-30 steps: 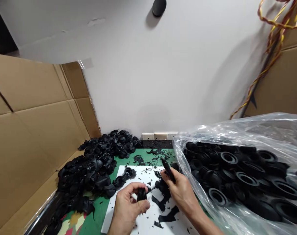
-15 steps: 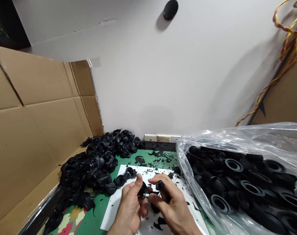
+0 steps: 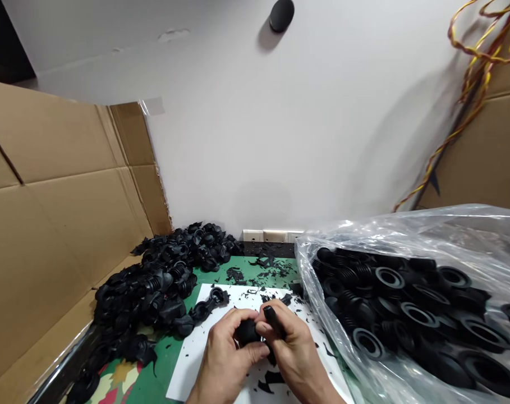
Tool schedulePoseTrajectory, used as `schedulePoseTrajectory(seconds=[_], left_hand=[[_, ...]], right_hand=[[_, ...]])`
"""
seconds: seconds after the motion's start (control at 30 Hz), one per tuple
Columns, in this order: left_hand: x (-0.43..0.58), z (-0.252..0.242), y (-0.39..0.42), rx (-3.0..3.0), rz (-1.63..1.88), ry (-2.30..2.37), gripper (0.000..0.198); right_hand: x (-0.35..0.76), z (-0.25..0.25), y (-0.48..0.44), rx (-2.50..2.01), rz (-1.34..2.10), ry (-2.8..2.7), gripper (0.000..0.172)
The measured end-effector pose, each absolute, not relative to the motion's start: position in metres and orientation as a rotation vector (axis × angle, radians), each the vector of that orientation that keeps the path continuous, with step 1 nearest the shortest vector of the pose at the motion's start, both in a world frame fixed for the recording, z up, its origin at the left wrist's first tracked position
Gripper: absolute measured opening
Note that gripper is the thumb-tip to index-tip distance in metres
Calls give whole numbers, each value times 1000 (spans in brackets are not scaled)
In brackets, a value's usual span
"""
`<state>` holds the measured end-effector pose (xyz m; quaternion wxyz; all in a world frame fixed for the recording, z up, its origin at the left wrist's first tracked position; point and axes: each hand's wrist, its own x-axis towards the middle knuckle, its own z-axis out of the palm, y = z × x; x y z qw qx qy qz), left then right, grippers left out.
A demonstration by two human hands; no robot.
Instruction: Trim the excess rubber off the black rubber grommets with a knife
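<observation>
Lying left of the fingers, a heap of black ribbed rubber parts [image 3: 166,286] covers some green surface [image 3: 164,363]. Under the fingers spreads a white sheet [image 3: 189,359]. The left hand [image 3: 225,354] grips a rounded black rubber piece [image 3: 246,332]; just beside it, the right hand [image 3: 297,345] has fingers closed around a black handle [image 3: 275,322]. Rightward, a clear plastic bag [image 3: 427,229] holds ringed rubber parts [image 3: 368,343].

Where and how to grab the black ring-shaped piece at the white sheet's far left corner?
Likely by the rim of the black ring-shaped piece, from above and right: its round opening faces up toward the camera, other black pieces crowd its left, and the white sheet lies to its right.
</observation>
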<state>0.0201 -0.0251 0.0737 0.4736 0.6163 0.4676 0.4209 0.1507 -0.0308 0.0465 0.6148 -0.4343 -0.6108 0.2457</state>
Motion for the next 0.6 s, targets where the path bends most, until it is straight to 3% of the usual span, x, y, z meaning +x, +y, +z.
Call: schedulePoseTrajectory(seconds=[0.07, 0.17, 0.37, 0.6], left_hand=[[21, 77, -27, 1626, 1002, 1221, 23], [24, 83, -30, 1740, 965, 1338, 27], [21, 89, -27, 1842, 788, 1189, 26], [18, 49, -55, 1950, 1241, 1190, 16]], right_hand=[[149, 47, -32, -1021, 598, -1398, 16], [147, 48, -34, -1061, 633, -1355, 11], [144, 51, -35, -1170, 507, -1369, 24], [167, 49, -11, -1441, 500, -1233, 14]])
